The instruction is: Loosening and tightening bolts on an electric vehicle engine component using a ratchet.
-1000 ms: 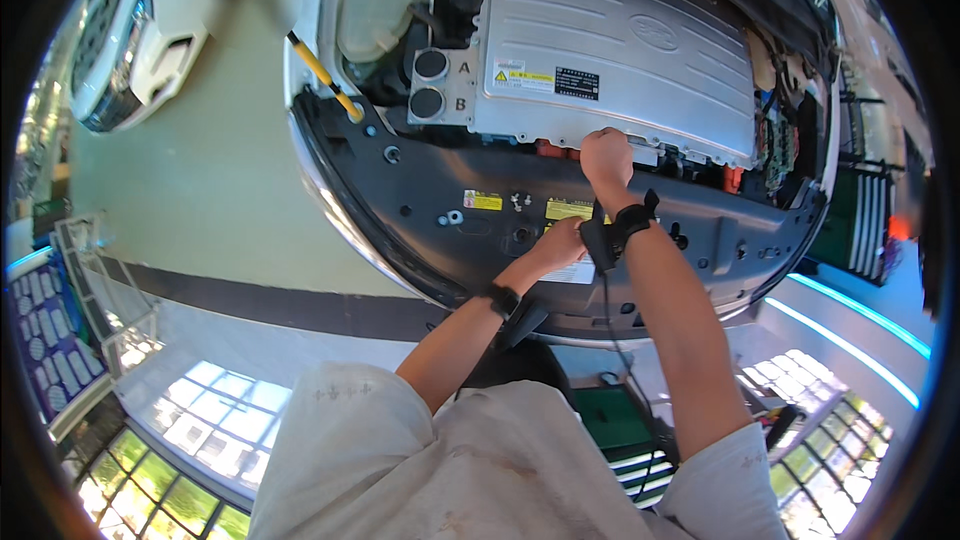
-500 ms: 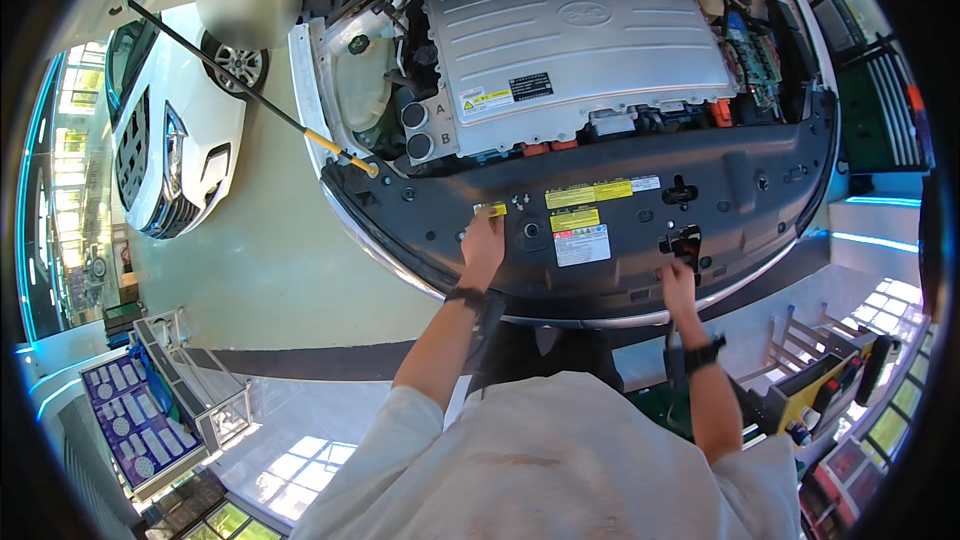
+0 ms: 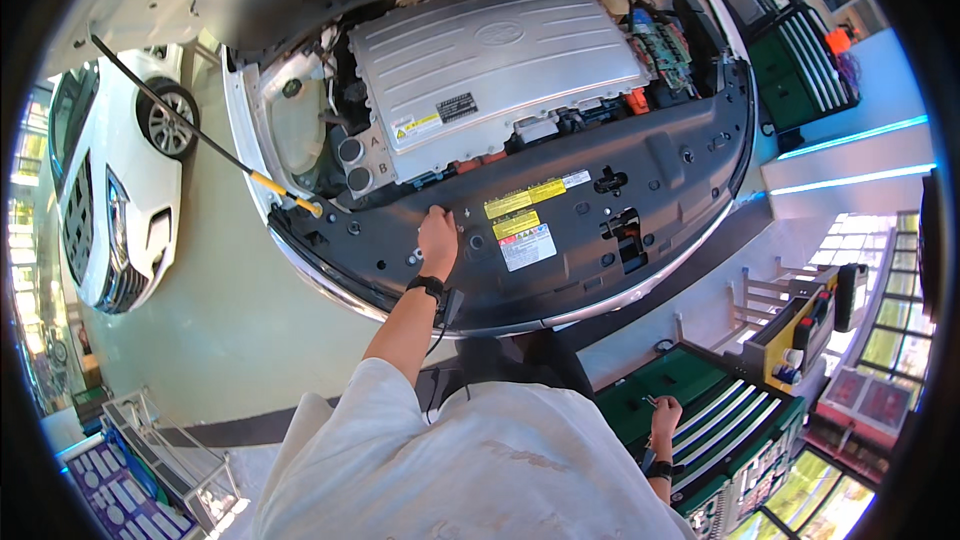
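Note:
My left hand (image 3: 438, 240) rests on the left part of a black plastic front cover (image 3: 560, 275) under a car's raised hood. Its fingers are bent together with the tips against the cover; what they hold, if anything, is hidden. Beside this hand, yellow and white warning labels (image 3: 528, 246) are stuck on the cover. Off to the lower right, my right hand (image 3: 667, 417) is closed at the fingertips on a small light-coloured piece (image 3: 652, 401), too small to name. That hand is above a green-topped tool cabinet (image 3: 690, 372). Both wrists wear dark bands.
Behind the cover lies a large silver finned housing (image 3: 500, 65), with an exposed green circuit board (image 3: 660, 55) at its right. A prop rod (image 3: 200, 128) slants down at the left. A white car (image 3: 140, 175) stands farther left, and a wheeled rack (image 3: 190, 460) lower left.
My right hand has left the cover's right side and swung down right to the tool cabinet. My left hand stays on the cover, now over the small yellow label. The view has turned.

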`<state>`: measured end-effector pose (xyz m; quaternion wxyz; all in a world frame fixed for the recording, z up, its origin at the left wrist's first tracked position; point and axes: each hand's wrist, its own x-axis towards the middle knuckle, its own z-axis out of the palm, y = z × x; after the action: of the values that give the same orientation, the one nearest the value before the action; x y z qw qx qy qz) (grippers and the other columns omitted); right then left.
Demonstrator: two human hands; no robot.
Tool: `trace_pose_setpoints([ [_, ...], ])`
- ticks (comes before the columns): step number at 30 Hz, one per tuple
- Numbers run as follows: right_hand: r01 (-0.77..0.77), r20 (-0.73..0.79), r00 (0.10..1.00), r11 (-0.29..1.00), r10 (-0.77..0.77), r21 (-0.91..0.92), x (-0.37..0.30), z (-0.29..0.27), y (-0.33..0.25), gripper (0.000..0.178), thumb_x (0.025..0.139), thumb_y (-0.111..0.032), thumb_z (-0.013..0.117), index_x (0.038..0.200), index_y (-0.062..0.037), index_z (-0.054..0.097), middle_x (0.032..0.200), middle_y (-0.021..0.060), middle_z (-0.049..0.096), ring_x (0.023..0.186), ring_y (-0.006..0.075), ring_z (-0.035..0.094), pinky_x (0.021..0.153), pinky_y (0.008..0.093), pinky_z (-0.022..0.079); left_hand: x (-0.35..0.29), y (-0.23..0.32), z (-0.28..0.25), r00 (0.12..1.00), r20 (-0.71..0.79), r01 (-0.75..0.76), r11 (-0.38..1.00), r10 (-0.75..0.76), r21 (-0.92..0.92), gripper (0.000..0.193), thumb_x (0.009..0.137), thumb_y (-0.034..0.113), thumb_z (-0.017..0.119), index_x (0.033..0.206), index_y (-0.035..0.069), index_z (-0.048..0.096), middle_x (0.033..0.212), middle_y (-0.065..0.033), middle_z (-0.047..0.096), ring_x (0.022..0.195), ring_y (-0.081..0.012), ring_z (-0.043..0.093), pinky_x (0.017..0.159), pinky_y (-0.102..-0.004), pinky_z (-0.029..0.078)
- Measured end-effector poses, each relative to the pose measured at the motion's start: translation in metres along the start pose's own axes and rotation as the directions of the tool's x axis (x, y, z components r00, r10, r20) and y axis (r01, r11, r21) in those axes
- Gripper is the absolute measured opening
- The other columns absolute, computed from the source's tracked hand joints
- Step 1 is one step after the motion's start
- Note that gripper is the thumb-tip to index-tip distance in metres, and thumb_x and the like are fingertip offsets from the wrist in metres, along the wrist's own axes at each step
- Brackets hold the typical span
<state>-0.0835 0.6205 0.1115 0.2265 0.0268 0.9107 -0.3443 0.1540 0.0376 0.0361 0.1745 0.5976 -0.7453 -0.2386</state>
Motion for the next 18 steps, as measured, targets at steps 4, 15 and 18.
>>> trace_pose_setpoints([
  [4,-0.050,0.133,0.991,0.981,0.025,0.187,0.010,0.016,-0.021,0.017,0.083,-0.004,0.048,0.075,0.0007,0.063,0.058,-0.0014,0.049,0.051,0.0068,0.042,0.047,0.0231,0.031,-0.009,0.010,-0.028,0.991,-0.071,0.086,0.945,-0.113,-0.315,0.021,0.091,0.020,0.059,0.093,-0.001,0.059,0.076,-0.0159,0.067,0.067,-0.0295,0.067,0.057,-0.0368,0.054],
  [15,0.247,0.759,0.537,0.929,-0.368,0.276,0.026,0.067,-0.218,0.021,0.086,-0.006,0.060,0.105,0.0029,0.061,0.067,0.0028,0.059,0.062,0.0092,0.055,0.056,0.0237,0.044,-0.144,0.082,-0.165,0.919,0.305,0.389,0.445,-0.250,-0.807,0.019,0.092,0.017,0.063,0.100,-0.001,0.060,0.090,-0.0118,0.068,0.071,-0.0152,0.066,0.060,-0.0221,0.051],
  [18,0.237,0.832,0.265,0.869,-0.487,0.433,0.007,0.077,-0.268,0.023,0.087,-0.004,0.059,0.110,0.0011,0.059,0.069,0.0013,0.059,0.064,0.0067,0.052,0.060,0.0228,0.043,-0.172,0.138,-0.204,0.928,0.319,0.372,0.419,-0.194,-0.828,0.016,0.092,0.014,0.062,0.100,-0.001,0.061,0.092,-0.0129,0.068,0.072,-0.0162,0.066,0.063,-0.0243,0.053],
])
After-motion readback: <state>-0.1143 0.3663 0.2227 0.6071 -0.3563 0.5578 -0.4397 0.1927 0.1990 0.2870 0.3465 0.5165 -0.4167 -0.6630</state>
